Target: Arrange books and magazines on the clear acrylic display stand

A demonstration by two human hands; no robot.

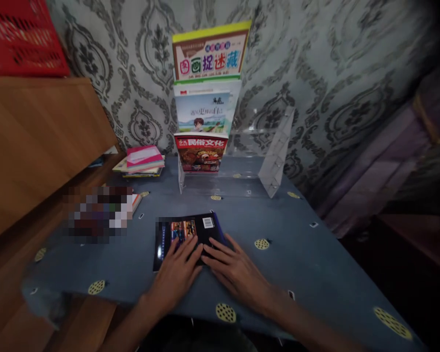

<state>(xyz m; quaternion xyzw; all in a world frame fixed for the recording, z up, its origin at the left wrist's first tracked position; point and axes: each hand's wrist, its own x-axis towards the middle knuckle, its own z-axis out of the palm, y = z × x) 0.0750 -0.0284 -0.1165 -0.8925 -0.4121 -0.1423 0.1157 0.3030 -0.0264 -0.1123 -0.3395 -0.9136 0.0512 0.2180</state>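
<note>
A dark-covered book [205, 226] with small colour pictures and a white barcode label lies flat near the table's front. My left hand [179, 261] rests palm down on its lower middle, fingers stretched out. Beside it, my right hand [234, 266] lies flat over the book's lower right part, with its fingers spread. The near edge of the book is partly hidden beneath both hands. Behind it stands a clear acrylic rack [275, 156] holding several books in tiers on its left side, among them a red-covered book [201, 154] in the lowest tier.
A stack of books [139, 161] with a pink one on top sits at the back left. Nearer on the left lies a pile of books [132, 208], its top blurred out. A wooden cabinet [40, 142] bearing a red basket [25, 44] borders the blue tablecloth [278, 293].
</note>
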